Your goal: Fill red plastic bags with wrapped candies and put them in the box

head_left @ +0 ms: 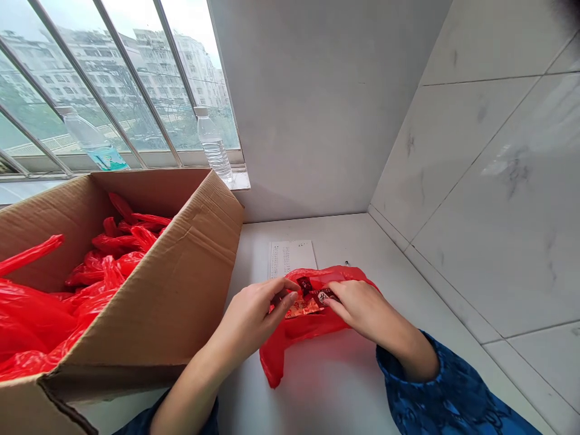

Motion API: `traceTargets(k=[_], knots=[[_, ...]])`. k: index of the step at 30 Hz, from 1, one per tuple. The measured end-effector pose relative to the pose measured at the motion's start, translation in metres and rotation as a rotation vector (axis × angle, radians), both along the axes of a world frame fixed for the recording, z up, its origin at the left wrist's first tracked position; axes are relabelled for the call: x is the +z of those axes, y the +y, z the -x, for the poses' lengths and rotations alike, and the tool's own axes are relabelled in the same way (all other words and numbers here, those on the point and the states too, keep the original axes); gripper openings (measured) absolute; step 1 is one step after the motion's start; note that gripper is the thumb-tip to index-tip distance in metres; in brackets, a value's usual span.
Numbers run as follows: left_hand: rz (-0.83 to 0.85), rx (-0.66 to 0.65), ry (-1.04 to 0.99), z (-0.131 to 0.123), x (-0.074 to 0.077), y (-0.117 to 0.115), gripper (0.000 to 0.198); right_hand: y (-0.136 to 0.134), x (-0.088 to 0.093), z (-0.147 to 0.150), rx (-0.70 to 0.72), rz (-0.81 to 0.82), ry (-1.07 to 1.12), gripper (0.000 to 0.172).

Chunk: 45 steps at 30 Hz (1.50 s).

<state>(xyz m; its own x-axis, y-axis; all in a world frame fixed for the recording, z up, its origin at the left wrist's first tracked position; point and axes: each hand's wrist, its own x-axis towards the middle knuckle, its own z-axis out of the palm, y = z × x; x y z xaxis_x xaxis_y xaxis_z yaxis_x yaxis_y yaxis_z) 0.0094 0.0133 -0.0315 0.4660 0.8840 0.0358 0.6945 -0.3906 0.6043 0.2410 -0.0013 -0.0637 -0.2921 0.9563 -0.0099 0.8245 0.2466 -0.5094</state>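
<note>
A: Where do we find the thing we are busy with?
B: Our red bag [312,329] lies at the lower centre of the frame, on the white table [335,386], its mouth spread and one handle trailing toward the bottom edge. In the mouth we see a dark packet [322,296] with pale lettering, and an orange packet [301,307] lying partly beneath it

A: How do our hands stand?
B: Our right hand [362,308] pinches the dark packet, thumb on its face. Our left hand [263,308] is curled at the bag's left side, thumb and forefinger close to each other; we cannot tell whether it grips any of the film

A: So which step do we judge this to be?
B: We take it as arranging the packets within the bag: both hands work at the mouth, and the handles are not gathered

A: And what does the next move call for?
B: In our judgement, a steady left side and a light right pinch, since the thin film could snag on a packet's corner and drag along

A: What else lies around us?
B: At the left of the frame, a cardboard box [181,284] holding more red bags [118,241]; behind our work, near the centre, a printed sheet [292,254] partly covered by the red bag
</note>
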Motion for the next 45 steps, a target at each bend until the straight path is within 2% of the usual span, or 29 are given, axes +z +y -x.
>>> traceTargets(k=[5, 9, 13, 18, 20, 22, 23, 27, 29, 35, 40, 45], knots=[[0.011, -0.019, -0.013, -0.002, 0.002, -0.001, 0.025, 0.000, 0.014, -0.007, 0.188, 0.198, 0.489, 0.020], [0.034, -0.032, -0.059, -0.004, 0.006, -0.003, 0.029, 0.000, 0.019, -0.006, 0.262, 0.280, 0.763, 0.026], [0.038, -0.050, -0.127, -0.002, 0.006, -0.004, 0.033, 0.000, 0.020, -0.003, 0.293, 0.367, 0.929, 0.030], [0.056, -0.056, -0.161, -0.001, 0.003, -0.003, 0.035, 0.000, 0.018, -0.005, 0.292, 0.358, 0.956, 0.030], [0.053, -0.047, -0.142, -0.001, 0.003, -0.003, 0.037, 0.000, 0.018, -0.006, 0.286, 0.342, 0.931, 0.031], [0.043, -0.026, -0.079, -0.002, 0.003, -0.002, 0.037, 0.000, 0.019, -0.006, 0.253, 0.274, 0.809, 0.033], [0.034, -0.011, -0.035, -0.002, 0.003, -0.001, 0.036, 0.000, 0.019, -0.005, 0.215, 0.218, 0.683, 0.033], [-0.020, 0.053, 0.107, -0.001, 0.000, 0.001, 0.028, 0.005, 0.009, -0.001, -0.058, 0.039, -0.106, 0.030], [-0.032, 0.057, 0.129, 0.000, -0.001, 0.002, 0.026, 0.010, 0.001, 0.002, -0.146, 0.026, -0.299, 0.028], [-0.048, 0.035, 0.131, 0.001, -0.004, 0.003, 0.023, 0.018, -0.014, 0.021, -0.243, -0.040, -0.340, 0.029], [-0.076, 0.021, 0.134, 0.000, -0.006, 0.003, 0.021, 0.025, -0.032, 0.036, -0.141, -0.054, -0.277, 0.021], [-0.076, -0.132, 0.106, -0.001, -0.006, 0.000, 0.023, 0.036, -0.059, 0.048, -0.179, -0.046, -0.219, 0.032]])
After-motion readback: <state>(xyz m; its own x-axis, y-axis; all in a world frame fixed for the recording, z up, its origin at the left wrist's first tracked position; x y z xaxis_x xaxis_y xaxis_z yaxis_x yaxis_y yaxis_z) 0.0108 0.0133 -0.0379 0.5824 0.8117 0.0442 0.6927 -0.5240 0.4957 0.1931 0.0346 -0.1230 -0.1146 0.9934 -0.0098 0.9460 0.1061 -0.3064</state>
